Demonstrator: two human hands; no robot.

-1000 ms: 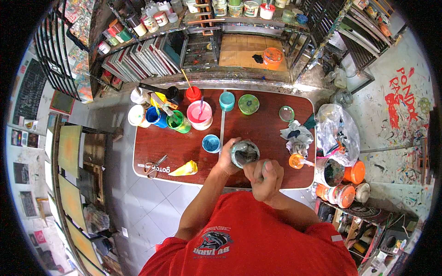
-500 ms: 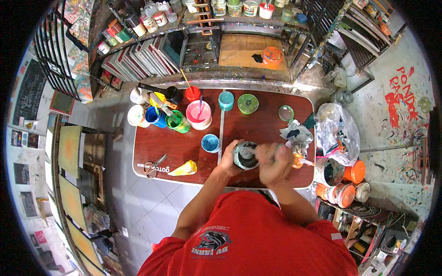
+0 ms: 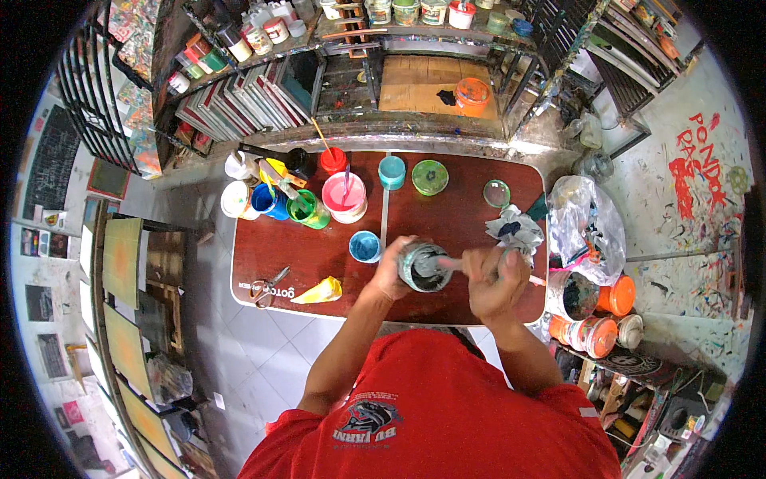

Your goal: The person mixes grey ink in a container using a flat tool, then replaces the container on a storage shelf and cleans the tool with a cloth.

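Observation:
My left hand (image 3: 389, 273) wraps round the side of an open jar (image 3: 409, 282) with dark, paint-smeared walls. Thick grey paint (image 3: 424, 263) coats its inside. In my right hand (image 3: 496, 286), fingers curled, is a grey-coated stirring stick (image 3: 453, 263); its far end reaches into the jar's mouth. Just left of the jar, a small cup of blue paint (image 3: 365, 247) stands on the brown table (image 3: 319, 259). A yellow-smeared cone-shaped piece (image 3: 321, 291) and a pair of scissors (image 3: 270, 287) lie near the front left edge.
Tubs of pink (image 3: 345, 197), green (image 3: 307, 209) and teal paint (image 3: 392, 172) stand along the table's far side. Crumpled rags (image 3: 517, 231) lie at the right, beside a clear plastic bag (image 3: 586, 227). Orange-lidded tubs (image 3: 598, 338) sit off the right edge.
My right hand has moved right, away from the jar's mouth, showing more of the stick. The jar has shifted slightly left and its opening shows more grey paint.

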